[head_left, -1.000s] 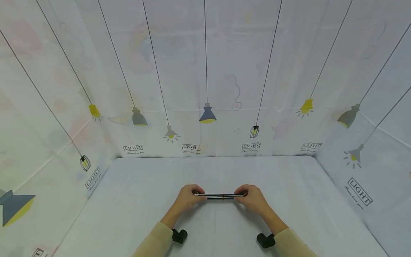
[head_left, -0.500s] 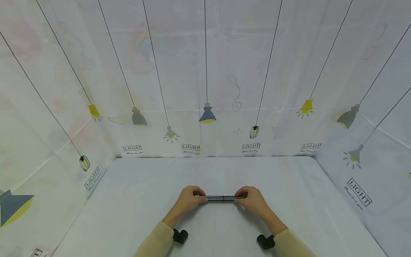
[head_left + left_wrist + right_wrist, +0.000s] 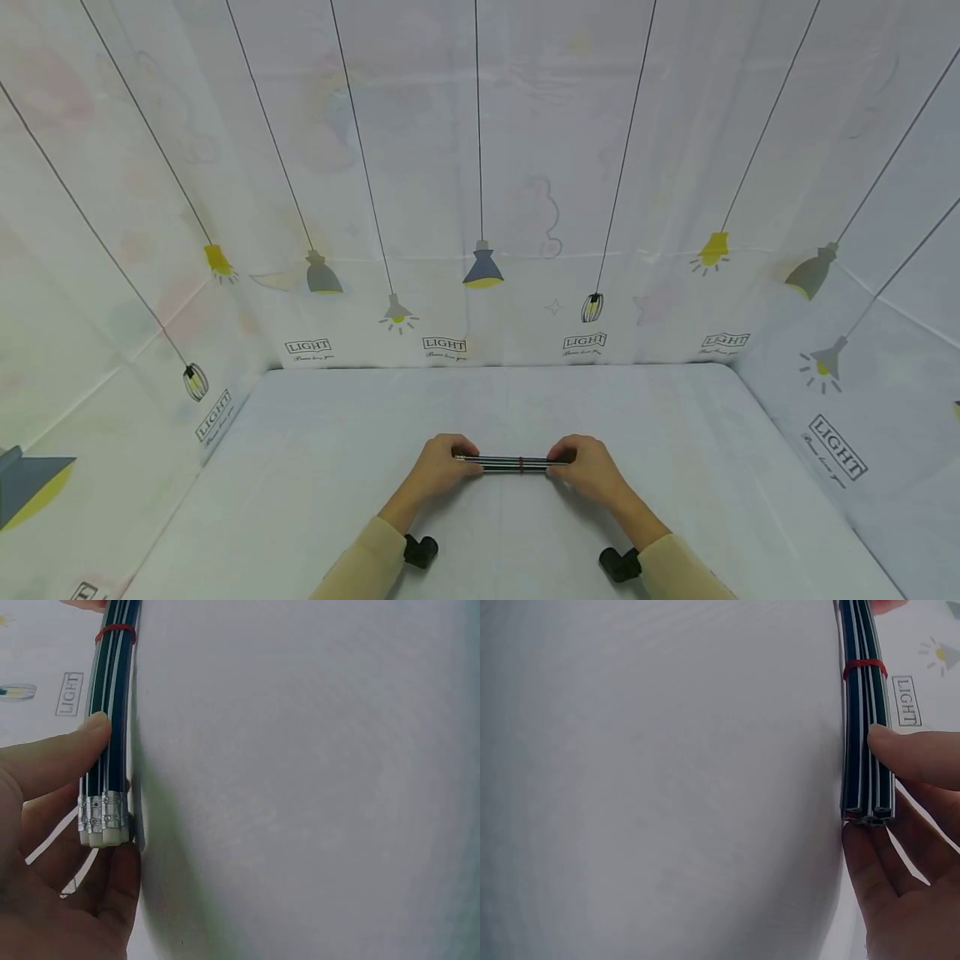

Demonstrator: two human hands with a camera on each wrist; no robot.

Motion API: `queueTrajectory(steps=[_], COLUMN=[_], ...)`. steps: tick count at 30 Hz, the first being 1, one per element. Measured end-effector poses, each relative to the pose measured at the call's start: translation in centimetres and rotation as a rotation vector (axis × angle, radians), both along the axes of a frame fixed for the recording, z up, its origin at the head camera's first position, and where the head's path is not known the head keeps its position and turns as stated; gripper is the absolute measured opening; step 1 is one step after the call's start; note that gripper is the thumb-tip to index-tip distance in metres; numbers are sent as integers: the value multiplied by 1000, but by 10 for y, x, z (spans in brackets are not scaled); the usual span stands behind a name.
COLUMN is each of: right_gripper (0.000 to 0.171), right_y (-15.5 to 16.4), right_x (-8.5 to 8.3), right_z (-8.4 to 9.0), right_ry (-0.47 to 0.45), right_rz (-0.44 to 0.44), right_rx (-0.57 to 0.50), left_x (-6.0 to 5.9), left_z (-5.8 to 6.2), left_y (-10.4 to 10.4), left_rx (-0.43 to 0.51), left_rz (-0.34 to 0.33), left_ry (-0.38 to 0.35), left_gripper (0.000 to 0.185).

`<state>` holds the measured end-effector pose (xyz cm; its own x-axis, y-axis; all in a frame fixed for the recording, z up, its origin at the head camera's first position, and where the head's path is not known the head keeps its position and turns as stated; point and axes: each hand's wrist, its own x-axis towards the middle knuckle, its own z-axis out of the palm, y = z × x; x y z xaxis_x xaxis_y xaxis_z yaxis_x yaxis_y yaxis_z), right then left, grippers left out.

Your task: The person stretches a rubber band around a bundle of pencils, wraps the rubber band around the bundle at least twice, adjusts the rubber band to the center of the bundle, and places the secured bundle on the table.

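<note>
Dark striped pencil bundle [image 3: 517, 462], red-banded, held level just above table [image 3: 675, 433], pinched at either end by left hand [image 3: 438, 467] and right hand [image 3: 592, 468]; mid-hold, steady two-ended grip probably needed next.

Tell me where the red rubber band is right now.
The red rubber band wraps the middle of the pencil bundle, midway between the left hand and right hand, low and central in the head view over the white table.

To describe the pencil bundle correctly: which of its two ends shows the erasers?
The end in the left hand: there the pencil bundle shows metal ferrules with pale erasers. The end in the right hand is flat and unsharpened.
</note>
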<state>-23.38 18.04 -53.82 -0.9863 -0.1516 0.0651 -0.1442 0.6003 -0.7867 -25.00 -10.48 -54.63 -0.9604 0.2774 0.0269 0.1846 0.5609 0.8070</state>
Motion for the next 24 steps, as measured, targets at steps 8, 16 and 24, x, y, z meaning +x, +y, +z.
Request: queueTrajectory(steps=[8, 16, 24], right_gripper=[15, 14, 14], right_y=[1, 0, -2], right_x=[-1, -1, 0], right_z=[1, 2, 5], right_ry=[1, -7, -5], right_rz=[2, 4, -2], right_rx=[20, 17, 30], left_x=[1, 2, 2], left_z=[1, 0, 0], left_y=[-1, 1, -1], left_rx=[-25, -43, -26], left_rz=[-18, -3, 1], left_ry=[33, 46, 17], left_gripper=[19, 17, 18])
